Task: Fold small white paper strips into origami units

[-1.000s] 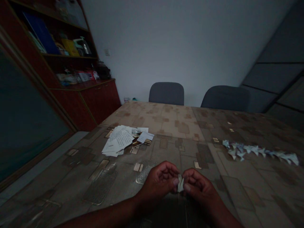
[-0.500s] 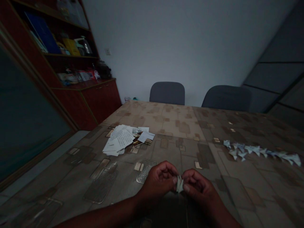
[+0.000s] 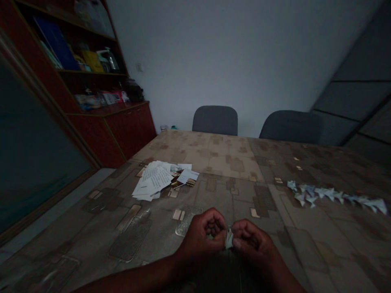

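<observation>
A small piece of folded paper (image 3: 229,239), pale and partly covered by fingers, is pinched between my two hands just above the near part of the table. My left hand (image 3: 209,230) has its thumb and curled fingers closed on the left side of it. On the right side, the thumb and forefinger of my right hand (image 3: 252,240) grip it. To the right lies a row of several small folded paper figures (image 3: 330,194). A loose pile of printed paper sheets (image 3: 154,181) rests to the left, with darker picture pieces and a pale sheet at its right side.
The table (image 3: 214,197) wears a patterned brown cover. Two grey chairs, one a middle chair (image 3: 215,120) and one a right chair (image 3: 290,125), stand at its far edge. A red cabinet (image 3: 128,126) with shelved items is at the back left.
My fingers have closed in further around the folded paper, so less of it shows. My right hand has shifted slightly left. The pile and the row of figures stay in place.
</observation>
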`<state>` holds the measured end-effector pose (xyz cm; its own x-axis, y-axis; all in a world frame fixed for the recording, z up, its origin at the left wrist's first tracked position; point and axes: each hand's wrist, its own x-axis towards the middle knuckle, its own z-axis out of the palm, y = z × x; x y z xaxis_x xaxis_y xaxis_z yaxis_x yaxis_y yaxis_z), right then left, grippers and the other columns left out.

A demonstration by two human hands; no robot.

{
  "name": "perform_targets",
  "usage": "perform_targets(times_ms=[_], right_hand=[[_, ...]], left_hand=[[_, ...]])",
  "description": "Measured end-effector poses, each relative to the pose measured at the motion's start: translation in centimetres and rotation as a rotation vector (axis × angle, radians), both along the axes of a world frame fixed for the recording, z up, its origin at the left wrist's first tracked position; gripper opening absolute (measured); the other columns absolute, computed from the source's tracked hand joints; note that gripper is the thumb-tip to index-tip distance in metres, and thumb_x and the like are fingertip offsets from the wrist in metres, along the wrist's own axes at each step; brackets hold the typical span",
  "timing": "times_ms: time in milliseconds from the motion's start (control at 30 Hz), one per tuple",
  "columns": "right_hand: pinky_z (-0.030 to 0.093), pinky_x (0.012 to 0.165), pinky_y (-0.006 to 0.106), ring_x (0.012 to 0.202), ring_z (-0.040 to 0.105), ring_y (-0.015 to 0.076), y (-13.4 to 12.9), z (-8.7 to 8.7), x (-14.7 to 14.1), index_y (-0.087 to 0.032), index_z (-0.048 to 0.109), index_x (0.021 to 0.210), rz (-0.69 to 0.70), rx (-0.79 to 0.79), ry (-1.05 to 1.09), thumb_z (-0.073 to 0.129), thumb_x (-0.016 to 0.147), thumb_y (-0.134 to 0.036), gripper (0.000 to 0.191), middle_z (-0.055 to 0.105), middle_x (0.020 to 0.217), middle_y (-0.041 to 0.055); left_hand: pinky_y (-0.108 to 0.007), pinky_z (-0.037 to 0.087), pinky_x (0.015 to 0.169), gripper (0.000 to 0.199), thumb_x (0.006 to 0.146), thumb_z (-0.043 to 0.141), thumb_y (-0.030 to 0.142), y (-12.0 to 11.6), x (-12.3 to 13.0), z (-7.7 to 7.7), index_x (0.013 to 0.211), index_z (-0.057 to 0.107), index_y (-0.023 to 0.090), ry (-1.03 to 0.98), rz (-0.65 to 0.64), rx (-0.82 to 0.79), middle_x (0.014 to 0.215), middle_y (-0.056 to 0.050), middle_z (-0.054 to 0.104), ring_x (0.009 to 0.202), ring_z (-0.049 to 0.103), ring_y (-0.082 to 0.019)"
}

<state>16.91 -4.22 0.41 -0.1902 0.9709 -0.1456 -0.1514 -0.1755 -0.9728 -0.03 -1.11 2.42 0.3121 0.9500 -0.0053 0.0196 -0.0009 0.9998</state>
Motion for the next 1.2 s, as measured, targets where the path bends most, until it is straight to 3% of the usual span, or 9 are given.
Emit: perform_targets(times_ms=[233, 300, 633, 967, 1200], right_hand=[[0.042, 0.067, 0.026, 0.071, 0.060, 0.0154, 0.3, -0.4, 0.1, -0.020, 0.064, 0.086, 0.021, -0.008, 0.103, 0.079, 0.072, -0.042, 0.030, 0.067, 0.076, 0.0011], [0.041, 0.067, 0.026, 0.070, 0.060, 0.0153, 0.3, -0.5, 0.1, -0.020, 0.064, 0.086, 0.033, -0.004, 0.127, 0.078, 0.074, -0.042, 0.028, 0.068, 0.076, 0.0012], [0.040, 0.064, 0.026, 0.068, 0.058, 0.0148, 0.2, -0.3, -0.1, -0.018, 0.064, 0.084, 0.057, 0.006, 0.160, 0.077, 0.075, -0.040, 0.027, 0.066, 0.073, 0.0014], [0.039, 0.060, 0.023, 0.062, 0.055, 0.0123, 0.2, 0.1, -0.1, -0.019, 0.064, 0.080, 0.043, -0.038, 0.149, 0.080, 0.071, -0.042, 0.030, 0.065, 0.070, -0.0006], [0.040, 0.060, 0.023, 0.061, 0.055, 0.0124, 0.0, 0.0, -0.2, -0.019, 0.064, 0.079, 0.048, -0.040, 0.127, 0.080, 0.070, -0.042, 0.030, 0.063, 0.068, -0.0011]], left_hand=[[-0.020, 0.038, 0.054, 0.034, 0.073, 0.071, 0.045, 0.4, -0.3, 0.3, 0.073, 0.055, 0.015, -0.225, -0.145, -0.158, 0.059, 0.002, 0.054, 0.054, 0.050, -0.010], [-0.021, 0.039, 0.057, 0.038, 0.073, 0.073, 0.048, 0.5, -0.4, 0.1, 0.075, 0.057, 0.013, -0.293, -0.182, -0.197, 0.060, 0.001, 0.056, 0.056, 0.051, -0.010], [-0.021, 0.038, 0.058, 0.033, 0.066, 0.083, 0.034, 0.6, -0.4, -0.9, 0.077, 0.061, 0.012, -0.536, -0.272, -0.449, 0.066, 0.000, 0.059, 0.060, 0.053, -0.010], [-0.021, 0.040, 0.058, 0.031, 0.057, 0.088, 0.028, 0.7, -0.4, -1.4, 0.072, 0.067, 0.010, -0.496, -0.199, -0.505, 0.063, 0.000, 0.062, 0.057, 0.055, -0.010], [-0.021, 0.041, 0.060, 0.028, 0.060, 0.086, 0.027, 0.9, -0.7, -1.7, 0.074, 0.067, 0.011, -0.545, -0.295, -0.522, 0.066, -0.001, 0.064, 0.060, 0.058, -0.011]])
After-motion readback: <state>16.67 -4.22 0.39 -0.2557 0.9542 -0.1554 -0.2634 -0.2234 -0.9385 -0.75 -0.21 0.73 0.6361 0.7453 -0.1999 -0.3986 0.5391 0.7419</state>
